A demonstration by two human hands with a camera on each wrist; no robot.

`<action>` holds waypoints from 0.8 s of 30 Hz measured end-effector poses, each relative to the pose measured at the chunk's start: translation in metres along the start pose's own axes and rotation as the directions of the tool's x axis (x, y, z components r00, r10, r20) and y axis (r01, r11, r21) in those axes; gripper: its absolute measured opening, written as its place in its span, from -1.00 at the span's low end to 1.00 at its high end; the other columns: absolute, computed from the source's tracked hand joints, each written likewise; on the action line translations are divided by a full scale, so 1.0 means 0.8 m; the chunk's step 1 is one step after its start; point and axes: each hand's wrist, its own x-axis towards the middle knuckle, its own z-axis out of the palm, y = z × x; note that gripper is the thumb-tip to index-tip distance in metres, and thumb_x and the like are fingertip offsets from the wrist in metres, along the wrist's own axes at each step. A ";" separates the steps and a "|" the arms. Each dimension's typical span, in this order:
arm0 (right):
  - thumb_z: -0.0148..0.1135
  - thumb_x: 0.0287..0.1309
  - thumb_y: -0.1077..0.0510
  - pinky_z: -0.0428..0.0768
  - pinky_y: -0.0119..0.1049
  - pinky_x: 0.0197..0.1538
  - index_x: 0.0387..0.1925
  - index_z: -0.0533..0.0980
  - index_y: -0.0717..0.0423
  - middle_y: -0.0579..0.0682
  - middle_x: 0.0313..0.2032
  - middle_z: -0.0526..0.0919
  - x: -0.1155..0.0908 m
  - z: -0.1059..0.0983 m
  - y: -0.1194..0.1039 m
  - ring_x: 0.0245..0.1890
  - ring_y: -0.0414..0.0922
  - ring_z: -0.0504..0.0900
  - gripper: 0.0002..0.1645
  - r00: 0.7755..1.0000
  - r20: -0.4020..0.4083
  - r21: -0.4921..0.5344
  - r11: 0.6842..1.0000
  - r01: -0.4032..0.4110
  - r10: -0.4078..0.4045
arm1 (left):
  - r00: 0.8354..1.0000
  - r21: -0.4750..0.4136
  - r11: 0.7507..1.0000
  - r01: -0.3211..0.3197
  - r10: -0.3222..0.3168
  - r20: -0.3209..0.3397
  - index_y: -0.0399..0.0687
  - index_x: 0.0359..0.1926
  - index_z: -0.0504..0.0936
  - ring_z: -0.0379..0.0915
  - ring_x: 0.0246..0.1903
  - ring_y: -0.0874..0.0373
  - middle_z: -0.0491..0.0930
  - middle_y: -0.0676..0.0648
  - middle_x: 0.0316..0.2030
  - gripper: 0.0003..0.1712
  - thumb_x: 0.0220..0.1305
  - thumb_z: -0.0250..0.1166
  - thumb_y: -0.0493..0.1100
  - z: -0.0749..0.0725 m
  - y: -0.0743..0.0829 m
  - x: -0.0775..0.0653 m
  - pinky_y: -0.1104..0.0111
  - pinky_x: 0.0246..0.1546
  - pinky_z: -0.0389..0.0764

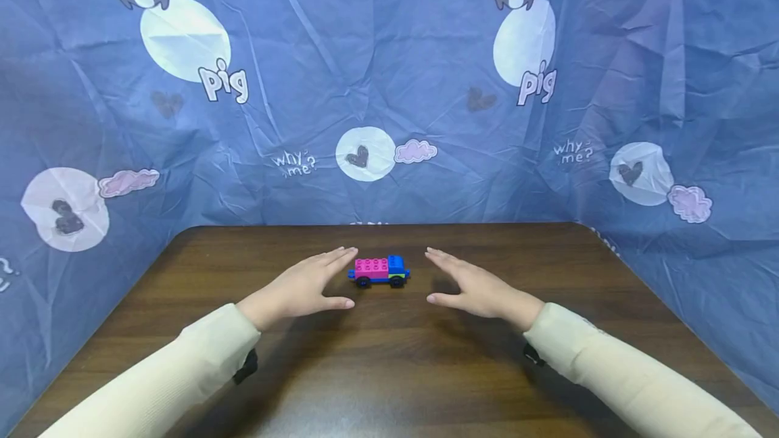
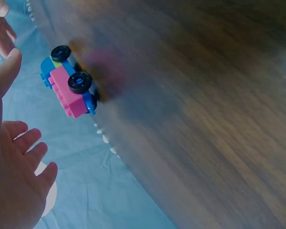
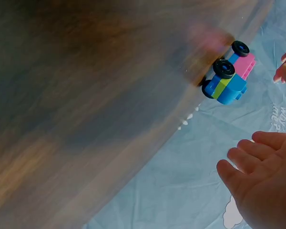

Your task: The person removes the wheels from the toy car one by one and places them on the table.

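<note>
A toy truck [image 1: 372, 270] made of building blocks stands on its black wheels between both hands in the head view. Its rear is a pink studded brick, and its blue cab faces right above a blue base. The left hand [image 1: 307, 284] is spread at the truck's rear end, fingers straight and thumb apart. Across from it, the right hand [image 1: 481, 287] is held the same way, a little farther from the cab. Neither hand grips anything. In the left wrist view the truck [image 2: 69, 86] shows its pink end; the right wrist view shows the blue cab [image 3: 232, 89].
The truck stands on a dark brown wooden table [image 1: 389, 363] with rounded far corners. A blue cloth [image 1: 377, 73] printed with pigs, hearts and clouds hangs behind and beside it. Black wrist devices [image 1: 246, 367] show under the cream sleeves [image 1: 170, 363].
</note>
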 end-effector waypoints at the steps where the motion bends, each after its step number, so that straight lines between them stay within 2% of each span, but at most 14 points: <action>1: 0.15 0.22 -0.31 0.18 0.02 0.43 0.50 0.03 0.03 0.03 0.49 0.08 0.001 0.000 -0.001 0.46 0.03 0.14 0.00 1.000 0.003 0.000 1.000 -0.011 0.011 | 1.000 -0.008 1.000 0.002 -0.002 0.002 -0.14 0.47 0.11 0.06 0.43 -0.12 0.17 -0.21 0.44 0.02 0.17 0.31 0.24 0.000 0.000 0.002 0.01 0.40 0.15; 5: 0.13 0.21 -0.35 0.21 0.01 0.42 0.50 0.04 0.01 0.05 0.47 0.14 0.004 0.001 -0.004 0.43 0.04 0.19 0.00 0.999 0.011 0.007 0.999 -0.053 0.053 | 1.000 -0.047 0.999 0.022 -0.022 0.013 -0.13 0.46 0.15 0.07 0.43 -0.13 0.18 -0.24 0.43 -0.01 0.17 0.32 0.23 0.001 -0.002 0.009 0.00 0.38 0.17; 10: 0.16 0.22 -0.30 0.22 0.02 0.41 0.47 0.11 0.09 0.10 0.43 0.23 0.011 0.001 -0.008 0.42 0.06 0.22 -0.03 0.998 -0.002 0.045 0.997 -0.068 0.068 | 0.999 -0.094 0.995 0.044 -0.042 0.024 -0.13 0.45 0.17 0.07 0.43 -0.15 0.17 -0.27 0.42 -0.03 0.16 0.33 0.21 0.001 -0.002 0.018 -0.01 0.38 0.17; 24: 0.21 0.22 -0.23 0.32 0.00 0.36 0.35 0.29 0.21 0.13 0.31 0.42 0.033 0.014 -0.008 0.33 0.06 0.38 -0.15 0.996 -0.017 0.136 0.987 -0.088 0.092 | 0.987 -0.249 0.959 0.134 -0.106 0.121 -0.08 0.49 0.08 -0.05 0.46 -0.16 0.05 -0.26 0.47 -0.01 0.19 0.35 0.13 0.007 -0.008 0.045 -0.03 0.41 0.09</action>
